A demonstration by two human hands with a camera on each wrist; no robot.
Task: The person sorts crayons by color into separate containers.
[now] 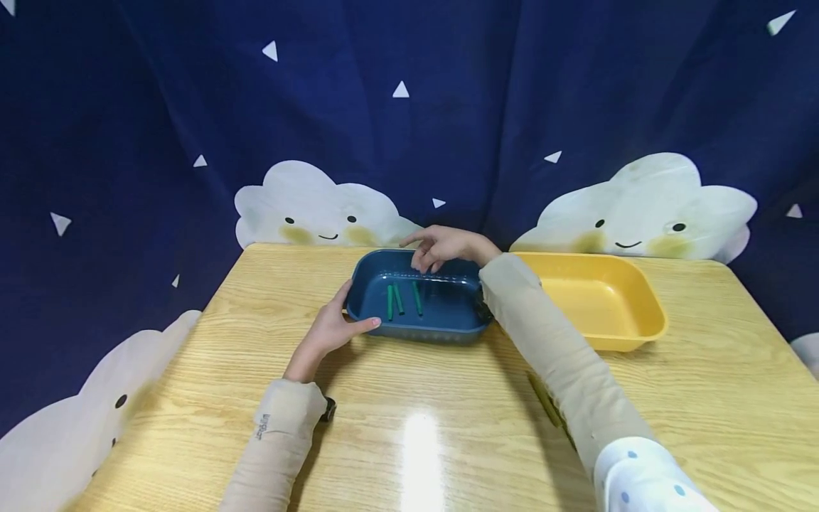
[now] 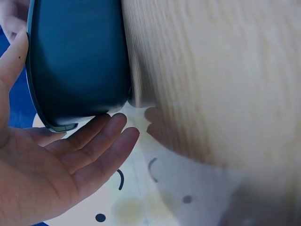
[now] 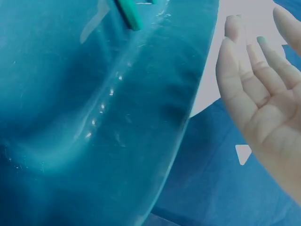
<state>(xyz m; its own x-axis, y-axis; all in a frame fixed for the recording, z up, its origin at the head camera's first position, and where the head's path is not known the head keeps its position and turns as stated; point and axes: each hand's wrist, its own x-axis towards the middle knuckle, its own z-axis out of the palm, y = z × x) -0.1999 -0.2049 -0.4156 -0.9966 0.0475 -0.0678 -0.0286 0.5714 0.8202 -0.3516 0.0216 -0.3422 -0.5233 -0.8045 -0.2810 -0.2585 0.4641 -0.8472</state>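
Observation:
A dark blue plastic basin stands on the table, with a few short green sticks lying in its left half. My left hand holds the basin's left end: the thumb lies over the front rim and the fingers reach along the outer wall, as the left wrist view also shows. Over the basin's far rim hovers my right hand, its fingers loosely bent and nothing seen in them. In the right wrist view that hand is beside the basin wall, apart from it, with a green spot at one fingertip.
To the right stands a yellow basin, partly behind my right sleeve. Under that forearm lies a thin olive-coloured thing, partly hidden. A dark blue curtain with clouds hangs behind the wooden table.

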